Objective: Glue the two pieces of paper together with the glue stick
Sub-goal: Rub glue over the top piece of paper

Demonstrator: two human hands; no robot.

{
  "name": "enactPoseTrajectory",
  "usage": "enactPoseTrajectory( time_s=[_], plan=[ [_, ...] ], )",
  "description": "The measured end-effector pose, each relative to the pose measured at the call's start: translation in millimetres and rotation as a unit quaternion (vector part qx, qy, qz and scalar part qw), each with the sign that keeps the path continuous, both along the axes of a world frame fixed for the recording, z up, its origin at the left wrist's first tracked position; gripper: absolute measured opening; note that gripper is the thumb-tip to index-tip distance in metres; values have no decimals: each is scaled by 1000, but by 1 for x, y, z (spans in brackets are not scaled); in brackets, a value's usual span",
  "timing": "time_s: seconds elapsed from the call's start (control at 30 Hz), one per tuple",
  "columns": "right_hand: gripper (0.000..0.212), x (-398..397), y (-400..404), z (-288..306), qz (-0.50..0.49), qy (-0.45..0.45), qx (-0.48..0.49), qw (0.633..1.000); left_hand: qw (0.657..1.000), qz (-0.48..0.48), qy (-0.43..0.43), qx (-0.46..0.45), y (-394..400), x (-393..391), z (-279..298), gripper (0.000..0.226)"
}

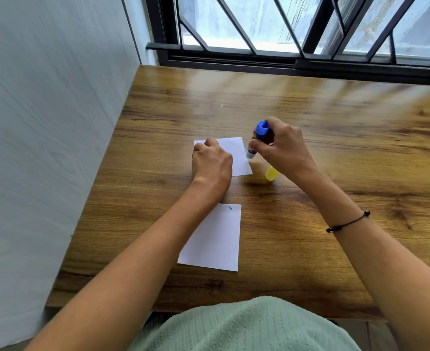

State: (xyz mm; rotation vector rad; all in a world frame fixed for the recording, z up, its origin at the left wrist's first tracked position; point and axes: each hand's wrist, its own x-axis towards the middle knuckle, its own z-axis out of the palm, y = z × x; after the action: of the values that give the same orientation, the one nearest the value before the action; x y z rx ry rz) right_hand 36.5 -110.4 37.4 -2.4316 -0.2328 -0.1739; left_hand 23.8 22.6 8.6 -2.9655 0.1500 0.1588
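Two white pieces of paper lie on the wooden table (310, 138). The far paper (238, 153) sits mid-table, and my left hand (211, 163) rests on its left part with curled fingers, holding it down. My right hand (282, 145) grips the glue stick (257, 138), tilted with its blue end up and its white tip down at the far paper's right edge. The near paper (213, 239) lies closer to me, with a small teal mark near its top edge. The yellow cap (271, 173) lies on the table under my right wrist.
A white wall (44, 148) runs along the table's left edge. A barred window (297, 29) stands behind the far edge. Bare wood stretches to the right and beyond the papers.
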Motion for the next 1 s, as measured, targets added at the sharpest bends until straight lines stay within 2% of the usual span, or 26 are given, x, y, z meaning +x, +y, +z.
enactPoseTrajectory(
  time_s=[0.27,0.4,0.53,0.73,1.0],
  plan=[
    [22,15,4,-1,-8,1,17,1000,999,27,14,-38,2,-5,3,28],
    [21,23,14,-5,0,5,33,999,993,42,-8,-106,5,-4,6,24],
    [23,34,23,-9,9,-5,15,1000,978,39,11,-205,4,-4,6,33],
    [25,48,32,-11,17,-2,0,1000,975,39,52,-215,6,-1,3,38],
    [25,47,36,-16,31,12,-15,999,973,35,48,-222,7,-2,1,40]
  ],
)
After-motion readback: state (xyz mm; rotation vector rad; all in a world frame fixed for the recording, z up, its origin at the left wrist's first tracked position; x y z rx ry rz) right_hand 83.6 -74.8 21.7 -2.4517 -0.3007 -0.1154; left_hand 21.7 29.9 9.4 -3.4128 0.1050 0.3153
